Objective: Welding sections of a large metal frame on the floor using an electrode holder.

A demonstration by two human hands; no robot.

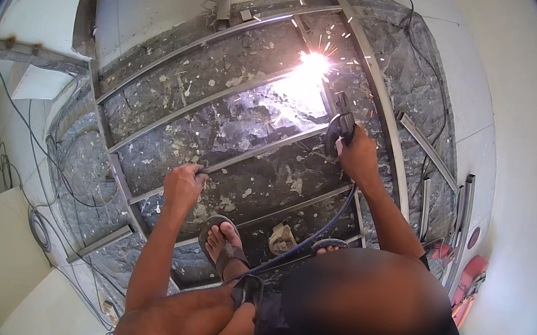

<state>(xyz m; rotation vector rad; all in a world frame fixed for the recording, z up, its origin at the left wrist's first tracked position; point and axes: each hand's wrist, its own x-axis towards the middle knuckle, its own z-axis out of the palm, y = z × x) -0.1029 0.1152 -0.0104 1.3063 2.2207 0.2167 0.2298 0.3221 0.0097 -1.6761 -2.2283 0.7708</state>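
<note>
Left hand (182, 187) grips a crossbar (264, 151), right hand (359, 157) a welding holder (340, 129) — clear of the side rail (380, 101).

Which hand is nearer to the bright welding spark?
Right. The right hand, gripping the black holder, is lower right of the welding spark in the picture; the left hand is farther off, lower left, on a metal bar.

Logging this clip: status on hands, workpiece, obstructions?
Right hand gripping dark welding tool. Left hand on metal frame. Bright glare hides the arc spot. Blue cable crosses frame's lower part.
</note>
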